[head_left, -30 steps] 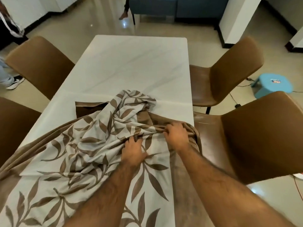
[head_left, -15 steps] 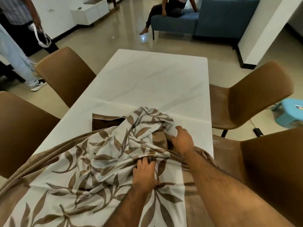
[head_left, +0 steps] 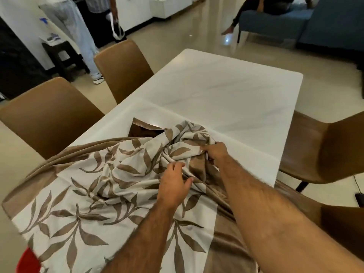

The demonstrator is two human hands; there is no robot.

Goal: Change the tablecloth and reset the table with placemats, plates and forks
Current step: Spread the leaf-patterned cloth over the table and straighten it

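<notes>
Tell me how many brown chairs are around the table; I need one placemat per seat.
4. Two on the left: near and far. Two on the right: far and near, mostly behind the right arm. Others may be hidden out of view.

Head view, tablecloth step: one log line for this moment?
step: spreading tablecloth | right hand: grips bunched fold | left hand: rests on cloth, fingers loose | table: far half uncovered

No legible text, labels, brands, numbers or signs are present. A small blue mark on the white wall (head_left: 29,26) at 11 o'clock is too blurred to read.
</notes>
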